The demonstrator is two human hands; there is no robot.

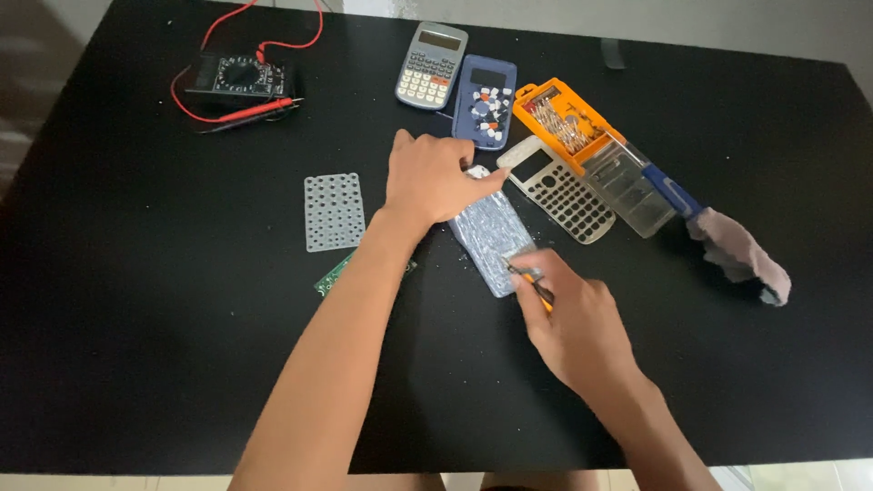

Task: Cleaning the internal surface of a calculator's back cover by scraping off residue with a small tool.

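Note:
My left hand rests on the top end of a silvery calculator back shell that lies flat on the black table, pinning it down. My right hand grips a small orange-handled screwdriver whose tip touches the shell's lower end. A white calculator front frame with empty key holes lies just right of the shell. A grey rubber key mat lies left of my left wrist. A green circuit board peeks out from under my left forearm.
At the back stand a grey calculator, a blue cover holding loose keys, and an orange screwdriver bit case with a clear lid. A black multimeter with red leads sits far left. A grey cloth lies right.

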